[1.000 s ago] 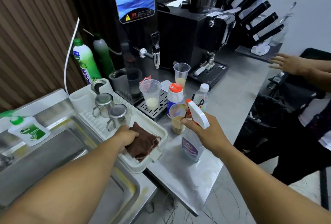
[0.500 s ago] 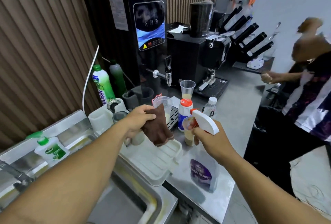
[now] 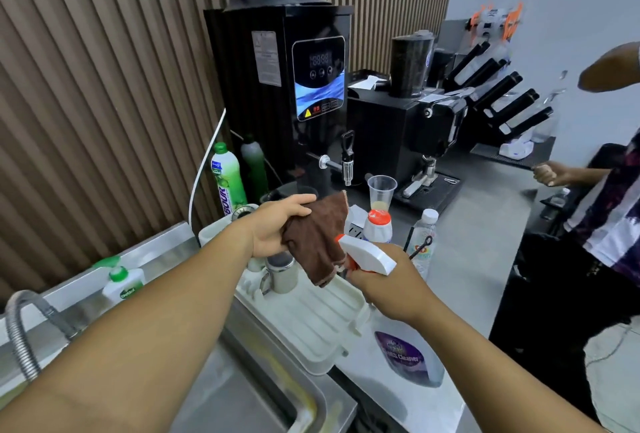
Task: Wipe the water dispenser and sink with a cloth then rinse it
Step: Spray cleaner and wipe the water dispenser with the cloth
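There was one crumpled brown fabric cloth (image 3: pixel 318 238), one tall black water dispenser (image 3: pixel 277 93) and one stainless steel sink (image 3: pixel 249 394). One clear spray bottle with a white trigger head (image 3: pixel 369 256) was counted, and one white ribbed plastic drainer tray (image 3: pixel 311 325) with one steel mug (image 3: pixel 281 273) showing. Green plastic bottles (image 3: pixel 227 187) numbered two. Singles also included a white green-capped soap bottle (image 3: pixel 123 285), a clear plastic cup (image 3: pixel 381 190), a red-capped white bottle (image 3: pixel 379 228) and a small clear water bottle (image 3: pixel 425 235). Five slanted black tubes (image 3: pixel 500 86) stood on the tabletop (image 3: pixel 485 225).
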`<state>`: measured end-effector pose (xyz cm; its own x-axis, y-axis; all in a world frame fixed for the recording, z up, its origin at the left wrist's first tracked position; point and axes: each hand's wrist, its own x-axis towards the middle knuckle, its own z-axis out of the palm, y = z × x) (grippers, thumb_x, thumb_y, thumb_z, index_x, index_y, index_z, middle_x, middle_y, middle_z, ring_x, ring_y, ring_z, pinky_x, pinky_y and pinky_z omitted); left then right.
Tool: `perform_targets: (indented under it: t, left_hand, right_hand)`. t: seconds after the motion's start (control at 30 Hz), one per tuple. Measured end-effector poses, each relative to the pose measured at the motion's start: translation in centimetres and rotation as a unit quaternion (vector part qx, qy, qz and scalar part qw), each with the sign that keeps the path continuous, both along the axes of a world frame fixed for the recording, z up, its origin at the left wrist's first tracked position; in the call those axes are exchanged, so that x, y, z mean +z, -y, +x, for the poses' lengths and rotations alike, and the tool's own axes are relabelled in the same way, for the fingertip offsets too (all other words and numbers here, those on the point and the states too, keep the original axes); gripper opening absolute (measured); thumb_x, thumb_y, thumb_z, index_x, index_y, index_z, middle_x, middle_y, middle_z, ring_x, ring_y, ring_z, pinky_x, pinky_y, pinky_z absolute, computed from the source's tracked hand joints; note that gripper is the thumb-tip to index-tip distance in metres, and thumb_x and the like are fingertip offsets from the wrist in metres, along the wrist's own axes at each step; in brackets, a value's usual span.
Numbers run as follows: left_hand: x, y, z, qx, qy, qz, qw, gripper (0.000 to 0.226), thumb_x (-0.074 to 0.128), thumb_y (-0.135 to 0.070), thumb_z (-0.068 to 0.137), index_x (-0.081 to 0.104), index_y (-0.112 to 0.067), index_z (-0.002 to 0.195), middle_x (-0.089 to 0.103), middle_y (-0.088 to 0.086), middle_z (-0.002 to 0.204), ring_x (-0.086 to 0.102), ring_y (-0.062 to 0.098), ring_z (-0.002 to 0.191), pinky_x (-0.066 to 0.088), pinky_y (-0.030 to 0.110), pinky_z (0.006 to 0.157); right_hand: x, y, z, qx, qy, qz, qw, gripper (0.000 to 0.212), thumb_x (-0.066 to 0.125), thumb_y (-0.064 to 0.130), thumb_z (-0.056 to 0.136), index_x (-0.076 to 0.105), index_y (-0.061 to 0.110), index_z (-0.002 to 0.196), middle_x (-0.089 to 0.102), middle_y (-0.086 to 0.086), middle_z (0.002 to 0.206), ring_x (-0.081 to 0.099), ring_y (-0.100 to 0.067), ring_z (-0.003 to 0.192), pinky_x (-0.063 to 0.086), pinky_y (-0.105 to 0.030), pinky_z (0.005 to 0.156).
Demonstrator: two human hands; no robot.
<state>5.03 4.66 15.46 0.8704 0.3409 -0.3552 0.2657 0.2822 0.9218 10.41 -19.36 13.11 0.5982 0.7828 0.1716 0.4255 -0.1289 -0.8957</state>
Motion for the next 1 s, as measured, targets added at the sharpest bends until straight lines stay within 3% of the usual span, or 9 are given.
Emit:
perform_targets:
  t: [0.03,0.17,0.4,0.5,0.57,0.73,0.8,0.87,1.0]
  left_hand:
    - [0.3,-0.1,-0.1,-0.005,-0.002,0.004,1.000,0.041,0.047,-0.010,0.103,0.059,-0.028,0.138,0.069,0.009,0.132,0.064,0.026,0.111,0.048,0.044,0.104]
    - [1.2,-0.4,-0.4,-0.018,0.001,0.006,1.000,0.041,0.048,-0.011,0.102,0.059,-0.031,0.136,0.070,0.008,0.130,0.068,0.024,0.106,0.057,0.037,0.084]
    - [1.7,-1.0,-0.5,-0.016,0.019,0.012,1.000,0.042,0.048,-0.009,0.101,0.063,-0.030,0.134,0.066,0.011,0.135,0.062,0.027,0.114,0.047,0.043,0.102]
    - [1.9,-1.1,-0.5,-0.017,0.030,0.015,0.999,0.044,0.047,-0.010,0.101,0.062,-0.032,0.136,0.067,0.009,0.134,0.063,0.026,0.108,0.050,0.039,0.093]
    - [2.0,-1.2,-0.4,-0.019,0.033,0.016,0.999,0.045,0.047,-0.010,0.101,0.060,-0.034,0.138,0.068,0.008,0.133,0.064,0.025,0.106,0.050,0.038,0.092]
    - [2.2,-1.3,-0.2,-0.022,0.045,0.016,0.999,0.046,0.044,-0.010,0.102,0.057,-0.033,0.140,0.062,0.010,0.140,0.059,0.026,0.117,0.041,0.047,0.112]
    - [2.4,-1.2,-0.2,-0.020,0.052,0.012,0.998,0.047,0.041,-0.009,0.103,0.053,-0.031,0.144,0.063,0.011,0.139,0.063,0.027,0.114,0.050,0.042,0.100]
    - [2.6,-1.0,-0.1,-0.015,0.051,0.014,0.998,0.048,0.041,-0.011,0.104,0.051,-0.033,0.146,0.063,0.011,0.140,0.063,0.027,0.114,0.051,0.040,0.093]
    - [2.8,-0.8,0.2,0.001,0.040,0.028,0.999,0.048,0.042,-0.014,0.105,0.050,-0.039,0.146,0.069,0.003,0.132,0.068,0.020,0.103,0.057,0.031,0.073]
  right_hand:
    - [0.1,-0.1,-0.1,0.001,0.009,-0.005,1.000,0.026,0.060,0.005,0.077,0.054,0.024,0.061,0.045,0.004,0.057,0.042,-0.015,0.056,0.035,-0.032,0.055]
    - [0.6,-0.4,0.0,-0.015,0.026,-0.010,0.999,0.018,0.064,0.006,0.080,0.055,0.017,0.069,0.053,0.003,0.059,0.046,-0.012,0.055,0.039,-0.030,0.055]
    - [1.6,-0.3,1.1,-0.055,-0.008,0.028,0.998,0.015,0.059,0.017,0.070,0.054,0.026,0.059,0.052,0.008,0.054,0.047,-0.015,0.054,0.038,-0.031,0.056]
    - [1.8,0.0,2.2,-0.081,-0.005,0.032,0.996,0.012,0.064,0.009,0.079,0.064,0.020,0.074,0.058,0.002,0.064,0.051,-0.015,0.058,0.044,-0.033,0.060]
    - [1.9,0.2,2.6,-0.087,-0.006,0.031,0.996,0.007,0.062,0.008,0.078,0.061,0.014,0.074,0.056,-0.001,0.065,0.050,-0.015,0.058,0.043,-0.033,0.059]
    - [2.0,0.4,2.5,-0.079,-0.024,0.041,0.996,0.003,0.062,0.008,0.078,0.061,0.009,0.075,0.055,-0.011,0.064,0.049,-0.018,0.055,0.043,-0.036,0.055]
    - [1.8,0.4,2.4,-0.078,-0.032,0.042,0.996,0.009,0.063,0.003,0.082,0.062,0.011,0.077,0.056,-0.014,0.066,0.050,-0.019,0.054,0.045,-0.035,0.055]
    - [1.6,0.4,2.2,-0.068,-0.032,0.036,0.996,0.014,0.061,0.001,0.081,0.060,0.013,0.074,0.053,-0.005,0.062,0.049,-0.017,0.053,0.044,-0.032,0.054]
    - [1.6,0.2,1.3,-0.037,-0.036,0.037,0.998,0.002,0.060,0.008,0.075,0.059,0.007,0.074,0.053,0.001,0.059,0.049,-0.016,0.052,0.044,-0.031,0.054]
